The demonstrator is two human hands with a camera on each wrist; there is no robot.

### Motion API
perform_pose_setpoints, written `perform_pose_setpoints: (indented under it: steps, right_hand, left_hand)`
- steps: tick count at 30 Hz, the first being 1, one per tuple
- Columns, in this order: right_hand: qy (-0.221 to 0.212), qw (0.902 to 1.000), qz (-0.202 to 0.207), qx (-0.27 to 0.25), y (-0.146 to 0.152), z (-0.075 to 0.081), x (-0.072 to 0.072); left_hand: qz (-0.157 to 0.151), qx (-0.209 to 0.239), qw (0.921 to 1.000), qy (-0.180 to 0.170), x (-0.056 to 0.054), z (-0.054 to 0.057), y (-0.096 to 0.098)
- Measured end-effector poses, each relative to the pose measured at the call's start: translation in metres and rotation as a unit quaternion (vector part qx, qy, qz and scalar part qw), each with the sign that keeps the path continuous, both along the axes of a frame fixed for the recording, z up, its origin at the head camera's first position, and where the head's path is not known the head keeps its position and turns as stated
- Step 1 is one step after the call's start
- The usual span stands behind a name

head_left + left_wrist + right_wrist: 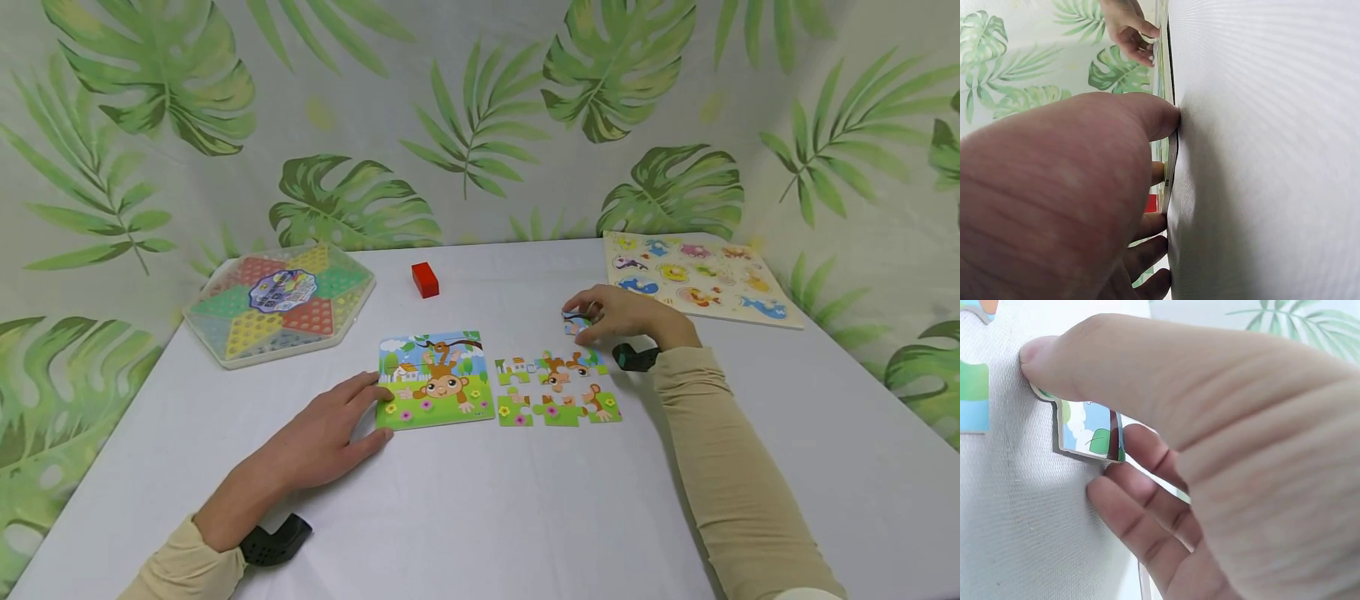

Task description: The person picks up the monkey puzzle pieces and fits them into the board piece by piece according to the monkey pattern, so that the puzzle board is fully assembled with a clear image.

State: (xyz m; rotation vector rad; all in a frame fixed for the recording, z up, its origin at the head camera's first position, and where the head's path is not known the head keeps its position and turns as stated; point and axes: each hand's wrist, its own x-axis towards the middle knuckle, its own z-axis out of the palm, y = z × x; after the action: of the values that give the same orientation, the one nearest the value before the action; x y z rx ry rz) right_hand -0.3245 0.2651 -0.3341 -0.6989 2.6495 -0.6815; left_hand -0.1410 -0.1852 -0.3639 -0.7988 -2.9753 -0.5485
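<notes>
My right hand [626, 315] pinches a jigsaw puzzle piece [576, 325] between thumb and fingers, beyond the loosely joined puzzle pieces [558, 412]. Close up in the right wrist view, that piece [1082, 428] shows blue sky, a white cloud and a green tree, and it lies low over the cloth. The joined pieces form part of a monkey picture, with a gap at their far left. Beside them lies a square monkey picture board [438, 408]. Along its left edge rests my left hand [322, 437], fingers relaxed, thumb by the near corner.
A hexagonal Chinese checkers board [345, 321] lies at the back left. Behind the picture board is a small red block [425, 280]. A wooden animal puzzle board [720, 302] lies at the back right. Leaf-patterned cloth [480, 217] hangs behind the white table [480, 517].
</notes>
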Motion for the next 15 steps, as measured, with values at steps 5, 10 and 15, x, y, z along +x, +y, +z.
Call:
perform_pose_setpoints:
  steps: [5, 10, 15]
  right_hand:
    - [-0.004, 1.0000, 0.001, -0.005, -0.0012, 0.0014, 0.0017]
    - [-0.010, 1.0000, -0.001, 0.000, -0.0028, 0.0036, 0.0045]
    - [-0.003, 0.9996, -0.023, 0.016, -0.0050, 0.0048, 0.0067]
  left_hand:
    - [0.000, 0.000, 1.0000, 0.000, 0.0003, -0.0001, 0.0001]
    - [0.003, 0.000, 1.0000, -0.004, 0.0005, -0.0007, 0.0000]
    - [0.002, 0.000, 1.0000, -0.003, 0.0001, -0.0015, -0.0002]
